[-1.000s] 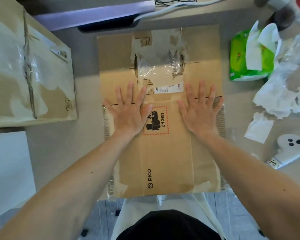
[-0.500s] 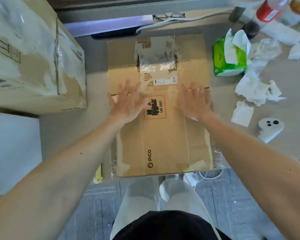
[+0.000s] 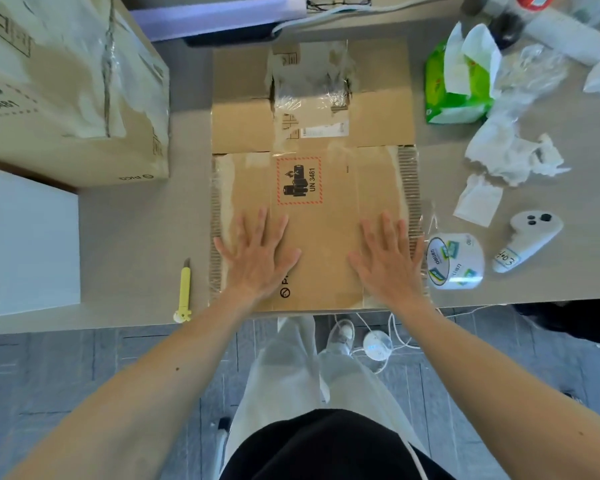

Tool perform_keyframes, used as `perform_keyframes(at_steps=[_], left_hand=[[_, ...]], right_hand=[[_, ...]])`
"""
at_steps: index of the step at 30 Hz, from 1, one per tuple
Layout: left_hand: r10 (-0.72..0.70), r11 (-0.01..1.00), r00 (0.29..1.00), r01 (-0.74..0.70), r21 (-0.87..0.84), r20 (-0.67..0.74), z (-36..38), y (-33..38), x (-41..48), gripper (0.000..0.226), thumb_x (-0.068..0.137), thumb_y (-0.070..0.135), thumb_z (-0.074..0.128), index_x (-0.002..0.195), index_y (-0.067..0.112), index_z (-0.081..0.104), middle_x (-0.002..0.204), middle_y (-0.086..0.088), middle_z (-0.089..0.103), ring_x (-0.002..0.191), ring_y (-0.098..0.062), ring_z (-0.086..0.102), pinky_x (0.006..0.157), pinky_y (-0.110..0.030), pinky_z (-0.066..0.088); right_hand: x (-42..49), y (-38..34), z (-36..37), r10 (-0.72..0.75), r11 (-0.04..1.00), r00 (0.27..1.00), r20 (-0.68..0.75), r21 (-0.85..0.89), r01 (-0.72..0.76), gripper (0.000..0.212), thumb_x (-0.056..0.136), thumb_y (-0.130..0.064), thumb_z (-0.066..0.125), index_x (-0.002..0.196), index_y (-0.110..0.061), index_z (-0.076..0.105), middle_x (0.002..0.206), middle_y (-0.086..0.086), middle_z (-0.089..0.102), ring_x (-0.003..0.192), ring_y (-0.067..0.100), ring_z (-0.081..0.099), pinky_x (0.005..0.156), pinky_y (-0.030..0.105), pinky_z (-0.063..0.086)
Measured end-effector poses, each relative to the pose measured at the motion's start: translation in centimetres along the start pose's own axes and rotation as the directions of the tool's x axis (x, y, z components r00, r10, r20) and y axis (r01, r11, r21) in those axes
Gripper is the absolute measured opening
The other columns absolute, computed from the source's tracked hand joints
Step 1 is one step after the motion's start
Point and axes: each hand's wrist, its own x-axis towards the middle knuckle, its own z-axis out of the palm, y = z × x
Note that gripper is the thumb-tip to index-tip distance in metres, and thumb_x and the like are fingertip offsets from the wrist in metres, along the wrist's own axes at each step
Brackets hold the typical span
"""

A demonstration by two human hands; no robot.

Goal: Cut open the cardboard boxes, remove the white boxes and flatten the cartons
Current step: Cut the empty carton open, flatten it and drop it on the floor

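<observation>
Where the flattened carton (image 3: 312,216) meets the desk's (image 3: 136,237) near edge, left hand (image 3: 257,261) and right hand (image 3: 385,263) press it with straight, spread fingers. A knife (image 3: 183,289) lies left of the carton, tape (image 3: 452,261) just beside its right edge.

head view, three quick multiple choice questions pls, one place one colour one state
1. Where is the yellow utility knife relative to the flattened carton?
A) on it
B) left of it, on the table
C) right of it

2. What colour is the tissue pack?
A) red
B) blue
C) green

3. The left hand and right hand are:
A) pressing flat on the carton
B) gripping the knife
C) off the table

Answers: 1 B, it lies beside the carton's left edge; 2 C, the wrapper is green; 3 A, both palms lie on it, fingers spread.
</observation>
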Motion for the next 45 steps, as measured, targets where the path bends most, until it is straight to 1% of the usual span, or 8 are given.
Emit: perform_keyframes(at_steps=[9, 17, 19, 23, 28, 34, 38, 45], left_hand=[[-0.055, 0.995, 0.995, 0.062, 0.084, -0.087, 1.9, 0.3, 0.8, 0.072, 0.089, 0.079, 0.004, 0.147, 0.049, -0.025, 0.163, 0.010, -0.024, 0.149, -0.034, -0.023, 0.109, -0.078, -0.004], [-0.072, 0.995, 0.997, 0.070, 0.065, 0.023, 0.9, 0.4, 1.0, 0.072, 0.088, 0.080, 0.004, 0.145, 0.051, -0.029, 0.161, 0.011, -0.027, 0.147, -0.033, -0.030, 0.108, -0.078, -0.006], [-0.037, 0.999, 0.998, 0.036, 0.029, 0.053, -0.5, 0.7, 1.2, 0.072, 0.089, 0.080, 0.012, 0.151, 0.052, -0.012, 0.163, 0.010, -0.017, 0.150, -0.034, -0.020, 0.109, -0.078, -0.004], [-0.077, 0.991, 0.992, 0.065, -0.118, -0.100, -5.6, -0.1, 4.8, 0.063, 0.088, 0.078, 0.033, 0.139, 0.040, 0.035, 0.146, -0.004, 0.034, 0.132, -0.034, 0.037, 0.107, -0.064, 0.029], [-0.222, 0.959, 0.956, 0.178, -0.221, -0.194, -10.8, -2.2, 12.0, 0.070, 0.085, 0.074, 0.049, 0.141, 0.034, 0.037, 0.145, -0.009, 0.033, 0.129, -0.034, 0.038, 0.100, -0.059, 0.037], [-0.557, 0.778, 0.810, 0.432, -0.457, -0.182, -11.2, -3.2, 17.5, 0.078, 0.080, 0.065, 0.062, 0.134, 0.016, 0.036, 0.135, -0.011, 0.038, 0.123, -0.034, 0.040, 0.098, -0.052, 0.033], [-0.666, 0.708, 0.693, 0.468, -0.529, -0.276, -9.9, -2.3, 18.5, 0.078, 0.079, 0.066, 0.063, 0.132, 0.013, 0.041, 0.133, -0.011, 0.042, 0.119, -0.033, 0.043, 0.096, -0.047, 0.032], [-0.744, 0.622, 0.613, 0.493, -0.608, -0.264, -9.5, -2.9, 19.8, 0.082, 0.074, 0.075, 0.060, 0.128, 0.016, 0.045, 0.129, -0.006, 0.047, 0.119, -0.029, 0.046, 0.098, -0.045, 0.030]], right_hand=[[0.9, 0.5, 2.6, -0.003, 0.994, 0.992, -0.128, -0.104, -0.010, 0.069, 0.096, -0.067, 0.024, 0.155, -0.041, 0.002, 0.165, 0.001, 0.000, 0.151, 0.030, -0.007, 0.117, 0.057, -0.008], [1.7, 0.1, 0.8, 0.024, 0.998, 0.998, 0.051, -0.065, -0.021, 0.069, 0.094, -0.070, 0.019, 0.151, -0.046, -0.012, 0.163, -0.004, -0.017, 0.149, 0.027, -0.020, 0.117, 0.059, -0.010], [2.1, -0.7, -0.7, 0.058, 0.998, 0.994, 0.095, -0.035, -0.055, 0.070, 0.093, -0.068, 0.029, 0.151, -0.044, -0.004, 0.161, -0.002, -0.013, 0.149, 0.033, -0.011, 0.116, 0.064, -0.002], [5.8, -3.6, -5.3, 0.046, 0.998, 0.999, 0.023, 0.037, -0.047, 0.053, 0.085, -0.044, 0.050, 0.132, -0.025, 0.033, 0.142, 0.007, 0.025, 0.133, 0.037, 0.028, 0.110, 0.061, 0.021], [13.5, -3.5, -9.7, 0.229, 0.954, 0.969, -0.091, 0.218, -0.205, 0.064, 0.084, -0.057, 0.053, 0.139, -0.031, 0.032, 0.150, 0.007, 0.024, 0.137, 0.035, 0.025, 0.107, 0.059, 0.027], [19.4, -1.3, -10.0, 0.497, 0.851, 0.860, -0.116, 0.259, -0.457, 0.087, 0.079, -0.070, 0.050, 0.143, -0.017, 0.024, 0.143, 0.014, 0.027, 0.130, 0.039, 0.029, 0.103, 0.055, 0.028], [19.6, -1.6, -7.5, 0.508, 0.858, 0.807, -0.300, 0.260, -0.443, 0.087, 0.079, -0.072, 0.046, 0.140, -0.012, 0.031, 0.137, 0.013, 0.033, 0.122, 0.036, 0.034, 0.102, 0.051, 0.028], [20.3, -1.7, -7.3, 0.542, 0.837, 0.765, -0.349, 0.311, -0.451, 0.079, 0.078, -0.065, 0.057, 0.137, -0.015, 0.039, 0.132, 0.017, 0.041, 0.116, 0.036, 0.040, 0.102, 0.047, 0.029]])
